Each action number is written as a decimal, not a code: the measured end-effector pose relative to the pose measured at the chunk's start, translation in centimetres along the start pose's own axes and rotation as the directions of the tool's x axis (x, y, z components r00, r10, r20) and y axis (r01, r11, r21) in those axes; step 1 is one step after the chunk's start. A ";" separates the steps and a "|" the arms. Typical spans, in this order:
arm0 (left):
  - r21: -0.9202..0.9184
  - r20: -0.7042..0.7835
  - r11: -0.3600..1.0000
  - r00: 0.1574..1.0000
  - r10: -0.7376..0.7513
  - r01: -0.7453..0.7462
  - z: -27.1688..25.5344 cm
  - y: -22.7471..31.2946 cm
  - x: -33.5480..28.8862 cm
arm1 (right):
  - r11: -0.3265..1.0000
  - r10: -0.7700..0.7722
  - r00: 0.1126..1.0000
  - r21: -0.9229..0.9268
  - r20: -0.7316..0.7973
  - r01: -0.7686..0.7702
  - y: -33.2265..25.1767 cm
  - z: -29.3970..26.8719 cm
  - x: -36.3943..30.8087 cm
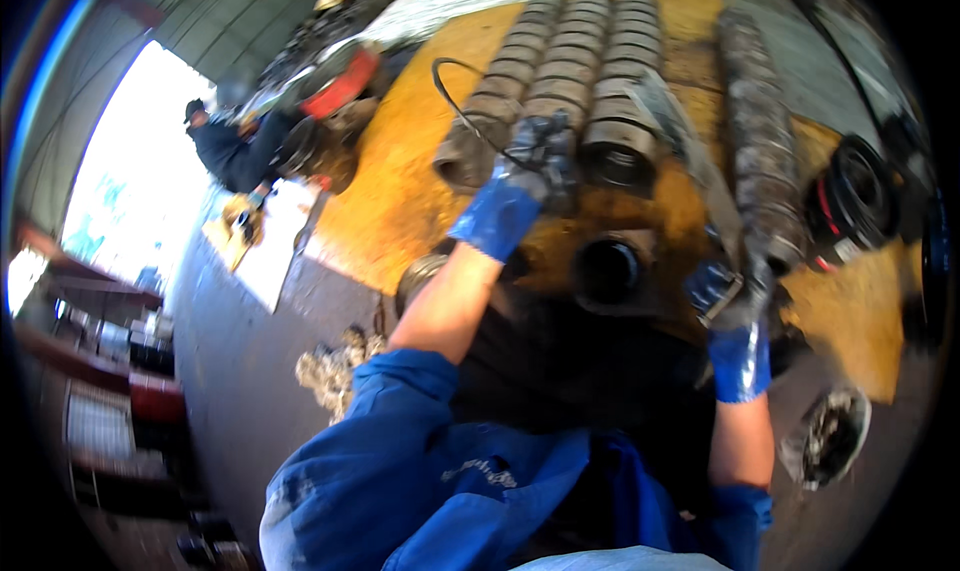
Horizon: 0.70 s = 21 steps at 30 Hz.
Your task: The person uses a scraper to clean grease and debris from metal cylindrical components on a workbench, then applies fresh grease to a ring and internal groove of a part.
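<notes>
My left hand [530, 171], in a blue glove with a dark, soiled palm, is closed at the near end of the middle row of metal rings [575, 61]. A thin curved black wire [462, 111] runs into its grip and loops up to the left. Similar ring rows lie on either side, the left row [510, 71] and the right row [628, 61]. My right hand [735, 311], gloved alike, is closed round the near end of a long flat grey metal strip [700, 166]. The strip slants up and left toward the right row. Blur hides the fingertips.
A dirty ring stack [760, 131] lies right of the strip on the yellow board [400, 171]. A dark open cylinder [607, 269] faces me. Black round parts [855, 201] stand far right, a debris-filled bag [828, 436] below them. Another person [235, 146] sits at far left.
</notes>
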<state>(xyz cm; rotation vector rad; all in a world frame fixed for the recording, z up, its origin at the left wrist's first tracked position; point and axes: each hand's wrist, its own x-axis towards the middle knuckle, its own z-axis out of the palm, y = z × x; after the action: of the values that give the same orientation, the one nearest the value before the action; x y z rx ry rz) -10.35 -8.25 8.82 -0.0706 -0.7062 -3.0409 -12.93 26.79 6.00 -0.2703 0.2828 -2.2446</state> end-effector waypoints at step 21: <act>0.472 -0.450 0.811 0.886 -0.115 0.345 -3.8 -19.6 12.0 | 0.832 -0.299 0.929 0.418 -0.217 0.365 -9.6 5.7 -4.9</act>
<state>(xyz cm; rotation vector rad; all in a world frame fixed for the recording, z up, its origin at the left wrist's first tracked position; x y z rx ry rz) -23.06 7.53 -2.66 0.6820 -1.5834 -2.7670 -15.16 35.98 13.71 0.1043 -0.2403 -2.6012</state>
